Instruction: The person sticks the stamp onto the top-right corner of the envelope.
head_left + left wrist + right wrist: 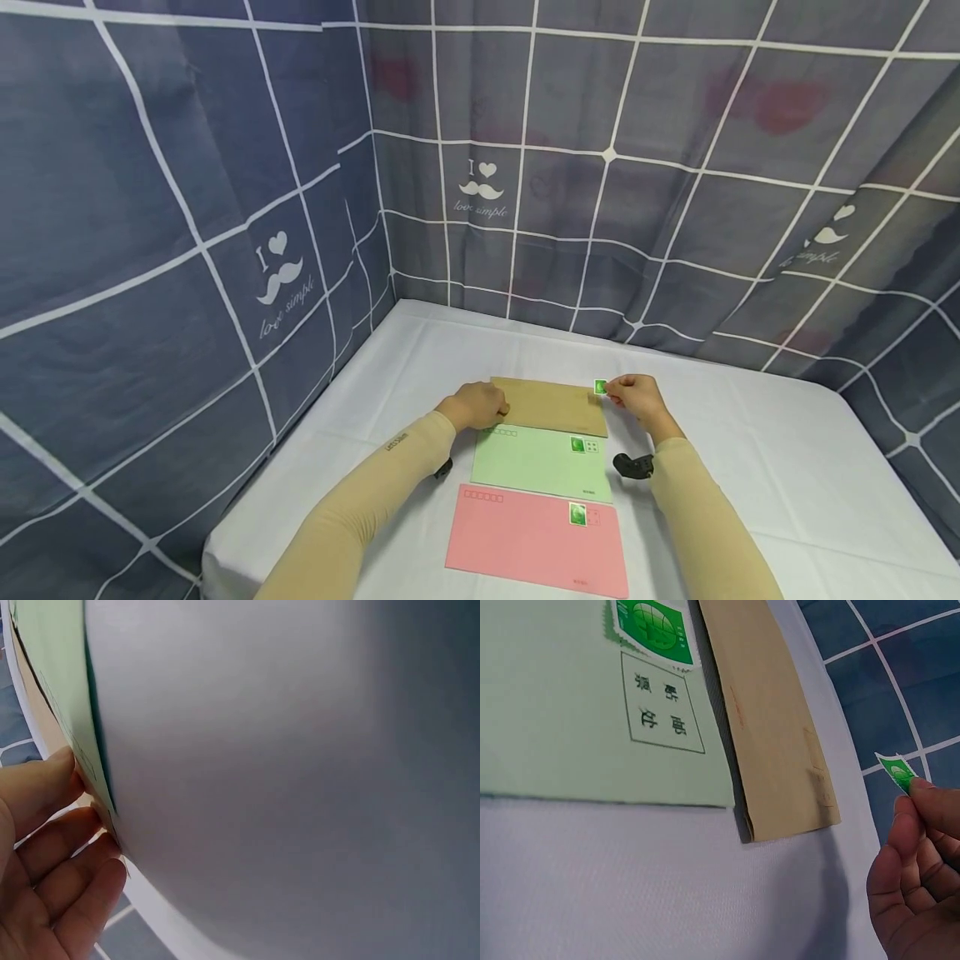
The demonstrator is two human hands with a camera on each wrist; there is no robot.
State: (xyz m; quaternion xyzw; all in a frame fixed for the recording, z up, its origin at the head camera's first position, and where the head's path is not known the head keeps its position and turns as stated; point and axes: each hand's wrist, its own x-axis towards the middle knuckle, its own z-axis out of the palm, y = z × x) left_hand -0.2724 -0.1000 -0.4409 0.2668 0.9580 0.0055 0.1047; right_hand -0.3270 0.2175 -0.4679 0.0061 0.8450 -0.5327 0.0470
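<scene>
In the head view my left hand (474, 405) grips the lower left corner of a brown envelope (551, 403). The left wrist view has the thumb and curled fingers of that left hand (49, 855) at the envelope's edge. A small green postage stamp (600, 387) is pinched between thumb and forefinger of my right hand (637, 398), over the envelope's upper right corner. From the right wrist, the stamp (896, 771) appears slightly curved and held apart from the brown envelope (776, 727). That envelope's stamp box is faintly visible.
Nearer me lie a light green envelope (532, 465) and a pink envelope (525, 533). Each bears a green stamp beside a printed box at its upper right. All lie on a white-clothed table (750, 467), with dark checked curtains (570, 192) behind and at both sides.
</scene>
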